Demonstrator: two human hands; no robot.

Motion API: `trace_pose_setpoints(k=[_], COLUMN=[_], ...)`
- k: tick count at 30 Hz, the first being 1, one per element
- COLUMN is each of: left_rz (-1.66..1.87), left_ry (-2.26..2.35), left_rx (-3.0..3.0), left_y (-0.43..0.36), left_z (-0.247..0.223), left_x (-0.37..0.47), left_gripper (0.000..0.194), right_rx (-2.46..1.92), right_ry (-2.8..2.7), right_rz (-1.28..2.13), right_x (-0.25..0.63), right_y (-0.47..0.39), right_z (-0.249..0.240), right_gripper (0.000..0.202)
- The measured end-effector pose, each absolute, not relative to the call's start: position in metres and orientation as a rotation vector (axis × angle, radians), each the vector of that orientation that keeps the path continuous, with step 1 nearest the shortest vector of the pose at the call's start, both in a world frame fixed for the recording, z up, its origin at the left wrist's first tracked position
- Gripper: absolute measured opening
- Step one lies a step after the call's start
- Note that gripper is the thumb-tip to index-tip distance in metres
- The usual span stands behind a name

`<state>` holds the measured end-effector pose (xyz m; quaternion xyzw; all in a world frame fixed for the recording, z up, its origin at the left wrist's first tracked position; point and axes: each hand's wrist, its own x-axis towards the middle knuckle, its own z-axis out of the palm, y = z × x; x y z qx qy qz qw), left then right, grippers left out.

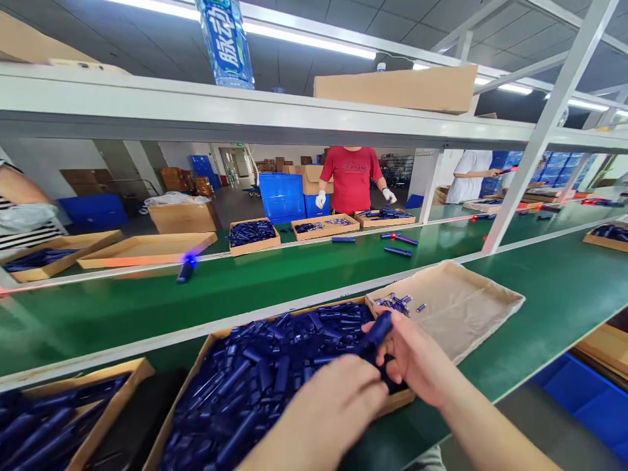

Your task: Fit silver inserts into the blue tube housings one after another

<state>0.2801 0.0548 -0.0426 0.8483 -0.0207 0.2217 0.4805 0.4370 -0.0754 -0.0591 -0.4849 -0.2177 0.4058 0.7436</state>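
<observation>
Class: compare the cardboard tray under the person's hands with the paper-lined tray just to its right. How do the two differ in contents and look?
The cardboard tray under the hands is heaped with dark blue tubes; the paper-lined tray holds only a few small blue pieces in its far left corner. The first shows bare cardboard walls; the second is covered in crinkled brown paper. The right hand and left hand, holding one tube, hover over the first, not the second. Both are shallow and sit on the green bench.

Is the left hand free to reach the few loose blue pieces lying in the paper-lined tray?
Probably not yet: the left hand and right hand both grip one blue tube. The loose pieces lie uncovered in the tray beyond it.
</observation>
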Motion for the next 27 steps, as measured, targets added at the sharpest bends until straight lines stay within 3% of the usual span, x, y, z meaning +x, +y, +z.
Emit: trace_pose_setpoints(k=[2, 6, 10, 12, 16, 22, 27], left_rz=[0.488, 0.434, 0.062, 0.109, 0.159, 0.331, 0.416], left_ry=[-0.112, 0.259, 0.371, 0.425, 0.479, 0.391, 0.32], left_rx=[2.086, 1.667, 1.181, 0.986, 0.645, 0.58, 0.539], left_y=[0.035, 0.02, 0.03, 0.037, 0.046, 0.051, 0.05], left_z=[-0.054, -0.069, -0.062, -0.061, -0.069, -0.073, -0.077], left_x=[0.284, 0.295, 0.306, 0.308, 0.307, 0.303, 0.304], left_gripper=[0.024, 0.053, 0.033, 0.033, 0.041, 0.033, 0.023], right_rx=[-1.051, -1.268, -1.979, -2.278, -2.575, -2.687, -2.455], right_ry=[-0.485, -0.8, -0.964, -0.892, -0.944, -1.089, -1.166], right_rz=[0.845, 0.783, 0.337, 0.157, 0.146, 0.102, 0.027], right_x=[0.429, 0.432, 0.488, 0.534, 0.604, 0.604, 0.501], right_y=[-0.075, -0.085, -0.092, -0.094, -0.1, -0.102, -0.095], right_z=[-0.063, -0.069, -0.069, -0.074, -0.095, -0.1, -0.082], right_gripper=[0.051, 0.052, 0.048, 0.044, 0.022, 0.013, 0.03])
